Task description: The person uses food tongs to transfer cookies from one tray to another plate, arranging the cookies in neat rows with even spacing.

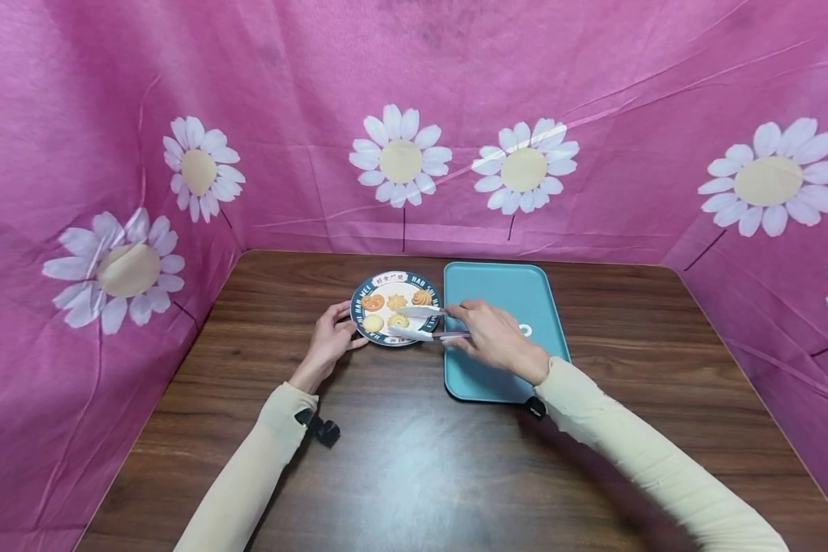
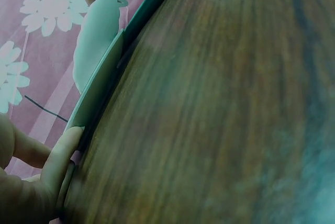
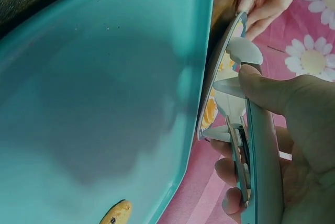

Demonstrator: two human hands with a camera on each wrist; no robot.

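Observation:
A round plate [image 1: 359, 320] with a dark blue lettered rim bears several cookies [image 1: 372, 303] of different shapes. My left hand [image 1: 330, 337] grips its left edge, with a fingertip on the rim in the left wrist view. In my right hand [image 1: 493, 333] is a pair of tongs [image 3: 259, 150] with pale, broad tips, its grip wrapped by the fingers. Those tips reach over the plate from the right, spread on either side of a yellowish cookie [image 1: 398, 320] in the front row. Whether they touch that cookie I cannot tell.
A turquoise rectangular tray [image 1: 483, 376] lies right of the plate, beneath my right hand and wrist. One cookie [image 3: 117, 212] lies on it, seen in the right wrist view. The brown wooden table [image 1: 400, 460] meets a pink flowered cloth [image 1: 303, 184] at the back and sides.

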